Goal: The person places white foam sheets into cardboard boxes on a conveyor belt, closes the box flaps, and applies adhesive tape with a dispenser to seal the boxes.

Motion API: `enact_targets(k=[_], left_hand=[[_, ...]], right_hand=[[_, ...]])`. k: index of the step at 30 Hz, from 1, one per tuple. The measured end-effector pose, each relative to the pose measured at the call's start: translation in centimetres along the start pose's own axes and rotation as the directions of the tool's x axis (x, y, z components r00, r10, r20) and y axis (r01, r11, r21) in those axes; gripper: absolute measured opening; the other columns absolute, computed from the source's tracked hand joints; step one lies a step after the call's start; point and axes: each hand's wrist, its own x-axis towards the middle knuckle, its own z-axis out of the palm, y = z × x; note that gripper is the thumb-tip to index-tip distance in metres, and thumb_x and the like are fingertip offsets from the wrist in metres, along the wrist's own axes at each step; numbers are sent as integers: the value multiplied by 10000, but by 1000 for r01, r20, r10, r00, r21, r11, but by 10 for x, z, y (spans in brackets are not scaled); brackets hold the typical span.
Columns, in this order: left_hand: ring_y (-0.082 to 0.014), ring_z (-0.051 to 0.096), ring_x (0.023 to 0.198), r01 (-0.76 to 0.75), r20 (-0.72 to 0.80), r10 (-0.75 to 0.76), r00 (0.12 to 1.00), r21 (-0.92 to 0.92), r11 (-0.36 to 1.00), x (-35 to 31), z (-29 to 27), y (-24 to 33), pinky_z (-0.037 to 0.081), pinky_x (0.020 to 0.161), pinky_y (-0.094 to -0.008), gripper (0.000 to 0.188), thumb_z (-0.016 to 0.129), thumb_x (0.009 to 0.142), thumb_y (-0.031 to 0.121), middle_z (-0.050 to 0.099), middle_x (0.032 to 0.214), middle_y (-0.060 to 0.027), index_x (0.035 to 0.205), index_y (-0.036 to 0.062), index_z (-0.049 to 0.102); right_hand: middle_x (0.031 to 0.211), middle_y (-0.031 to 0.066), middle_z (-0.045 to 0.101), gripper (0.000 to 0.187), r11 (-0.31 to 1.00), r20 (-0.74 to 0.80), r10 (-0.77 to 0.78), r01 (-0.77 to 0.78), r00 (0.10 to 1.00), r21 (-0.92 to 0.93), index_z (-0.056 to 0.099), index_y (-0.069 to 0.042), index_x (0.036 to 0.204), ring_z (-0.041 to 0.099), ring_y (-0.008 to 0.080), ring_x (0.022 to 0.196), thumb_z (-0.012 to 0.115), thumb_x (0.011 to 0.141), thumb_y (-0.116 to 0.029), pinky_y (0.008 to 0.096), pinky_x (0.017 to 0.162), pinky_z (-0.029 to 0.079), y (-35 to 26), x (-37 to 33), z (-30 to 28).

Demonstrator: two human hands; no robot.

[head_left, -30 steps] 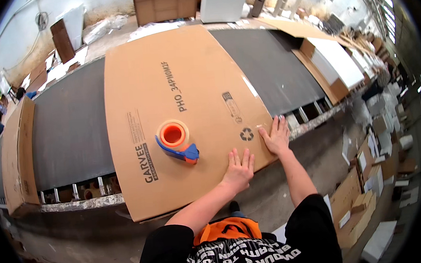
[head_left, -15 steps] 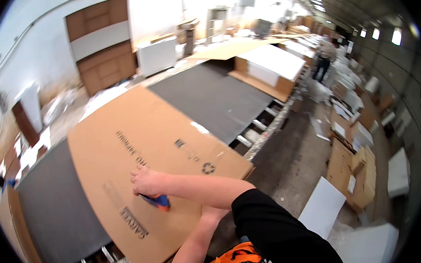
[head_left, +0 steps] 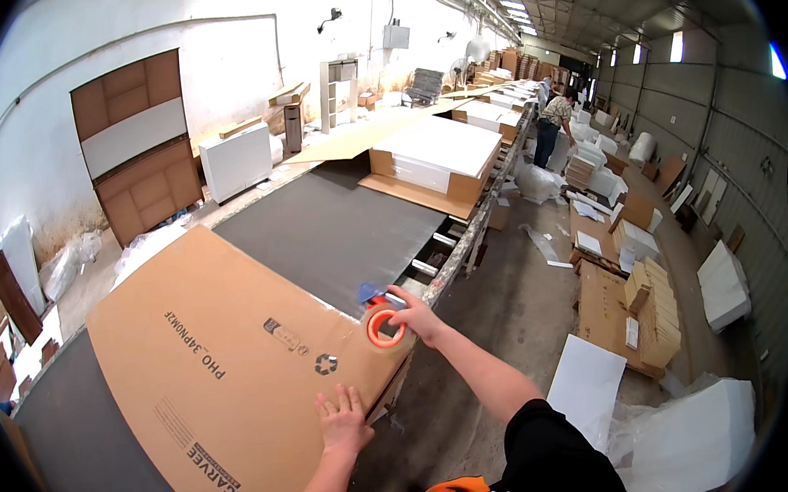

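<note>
At lower centre of the frame the left hand lies flat with fingers spread, palm pressed on the near edge of a large brown cardboard sheet; the sheet covers the lower left of the frame and rests on a long grey work table that runs diagonally from lower left up toward the centre. Just right of centre the right hand is curled around a tape dispenser — an orange-cored roll with a blue handle part showing behind it — gripping it at the right-hand corner of the sheet, where the cardboard meets the table's edge; the two hands are near each other, the right one higher in the frame. Further up the table, at upper centre, sits a flat white-topped carton with brown sides; behind it a loose cardboard panel lies tilted. At upper right a person stands in the aisle with back turned; stacks of brown and white boards litter the floor along the right side of the frame.
</note>
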Motion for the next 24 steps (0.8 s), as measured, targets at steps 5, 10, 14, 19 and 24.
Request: enact_targets(k=[5, 10, 14, 19, 24], left_hand=[[-588, 405, 1240, 14, -143, -16, 990, -13, 1000, -4, 5, -7, 282, 1098, -590, 833, 721, 666, 347, 420, 1451, -208, 1399, 59, 451], [-573, 404, 1248, 51, -144, -50, 988, -1, 999, -15, 0, -17, 334, 1075, -576, 851, 767, 621, 330, 441, 1438, -193, 1380, 72, 481], [-570, 407, 1248, 64, -128, -53, 990, 87, 994, -25, 4, -25, 343, 1071, -576, 855, 772, 590, 317, 452, 1432, -183, 1364, 79, 499], [-559, 437, 1223, 20, -157, 1, 988, 132, 991, -29, -2, -17, 346, 1059, -589, 848, 767, 565, 280, 471, 1409, -195, 1343, 56, 514], [-544, 433, 1232, 18, -155, -1, 988, 109, 994, -32, -6, -25, 325, 1083, -563, 876, 788, 599, 353, 454, 1420, -201, 1362, 47, 484]], right_hand=[[1111, 202, 568, 464, 179, 261, -257, 312, 930, -933, 640, -226, 1179, 630, 364, 982, 583, 731, -333, 417, 880, 506, -33, 21, 45], [941, 163, 711, 390, -90, 363, 310, 407, 879, -909, 707, -46, 969, 696, 298, 875, 617, 655, -259, 397, 759, 559, -33, -5, 45], [883, 164, 706, 285, -45, 378, 362, 421, 852, -906, 726, -60, 826, 696, 286, 870, 628, 653, -263, 389, 720, 563, -3, -97, -17], [840, 162, 705, 275, -117, 396, 266, 437, 879, -892, 741, -70, 840, 687, 306, 824, 675, 624, -226, 391, 685, 563, 59, -76, 32], [971, 173, 704, 321, -225, 429, 408, 544, 806, -809, 744, -56, 909, 675, 322, 943, 628, 685, -256, 399, 765, 556, 130, -109, 46]])
